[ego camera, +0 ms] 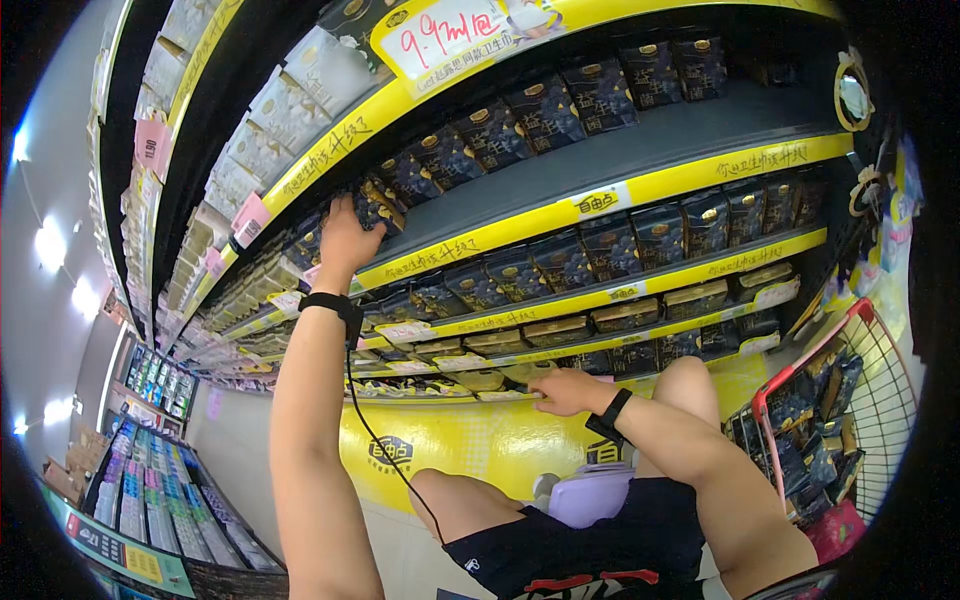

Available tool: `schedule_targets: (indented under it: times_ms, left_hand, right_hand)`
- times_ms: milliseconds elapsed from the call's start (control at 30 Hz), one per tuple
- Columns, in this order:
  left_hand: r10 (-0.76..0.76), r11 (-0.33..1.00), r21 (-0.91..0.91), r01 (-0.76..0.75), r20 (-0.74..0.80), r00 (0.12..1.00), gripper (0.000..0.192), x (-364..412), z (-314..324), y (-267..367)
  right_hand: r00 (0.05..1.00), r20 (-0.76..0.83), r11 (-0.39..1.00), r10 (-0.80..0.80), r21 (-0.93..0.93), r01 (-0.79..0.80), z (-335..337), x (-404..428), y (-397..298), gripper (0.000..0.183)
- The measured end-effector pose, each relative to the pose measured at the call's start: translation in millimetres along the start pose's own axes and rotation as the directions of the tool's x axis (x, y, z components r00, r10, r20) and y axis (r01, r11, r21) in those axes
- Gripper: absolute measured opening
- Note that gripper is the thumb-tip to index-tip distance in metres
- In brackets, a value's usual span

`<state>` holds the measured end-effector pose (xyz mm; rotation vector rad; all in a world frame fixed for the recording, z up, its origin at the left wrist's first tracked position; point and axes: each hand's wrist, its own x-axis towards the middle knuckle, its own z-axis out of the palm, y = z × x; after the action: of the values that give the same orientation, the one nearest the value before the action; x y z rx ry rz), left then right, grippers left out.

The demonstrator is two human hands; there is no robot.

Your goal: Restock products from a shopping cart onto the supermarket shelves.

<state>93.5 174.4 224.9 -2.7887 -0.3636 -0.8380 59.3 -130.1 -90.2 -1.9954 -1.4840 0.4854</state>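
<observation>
My left hand [347, 238] reaches to a middle shelf [525, 180]. Its thumb and fingers are around a dark pack with a gold side [384, 204], which stands at the shelf's front. A row of similar dark sanitary-pad packs [491, 135] runs along the back of that shelf. Lower down, my right hand [571, 392] is at the edge of a bottom shelf, its fingertips by a yellow-green pack [529, 370]. Whether those fingers grip the pack or only rest there cannot be made out. Both wrists wear black bands, and a cable hangs from the left one.
A red-handled wire shopping cart [874, 390] holding many dark packs stands at my right. More dark packs [615, 244] fill the shelf below. A lilac plastic object [592, 495] is between my bent legs. Across the aisle stands a low display [161, 495] of coloured packages.
</observation>
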Motion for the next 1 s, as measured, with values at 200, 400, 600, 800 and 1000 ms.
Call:
schedule_targets:
  times_ms: [200,400,600,800,1000]
  left_hand:
    - [0.071,0.994,0.087,-0.064,-0.081,0.994,0.073,-10.1,-15.1,11.2]
    - [0.277,0.935,0.296,-0.194,-0.271,0.922,0.065,-23.0,-13.6,28.9]
    - [0.193,0.976,-0.029,-0.217,-0.352,0.916,0.055,-22.1,-5.6,46.7]
    - [0.259,0.923,-0.077,-0.376,-0.598,0.758,0.051,-42.6,-4.1,45.8]
    - [0.212,0.822,-0.242,-0.516,-0.711,0.671,0.064,-118.3,-27.8,69.7]
  right_hand:
    - [0.995,0.094,0.999,-0.027,-0.025,0.029,6.9,3.8,1.4,0.043]
    - [0.983,0.185,1.000,0.010,0.004,-0.011,0.5,1.6,-7.1,0.045]
    - [0.995,0.101,1.000,-0.021,-0.012,0.022,10.0,0.5,-0.6,0.044]
    - [0.999,-0.019,0.999,-0.033,0.033,0.033,6.0,-0.9,4.7,0.040]
    - [0.995,-0.064,0.983,-0.072,0.164,0.082,-7.8,-1.2,9.7,0.043]
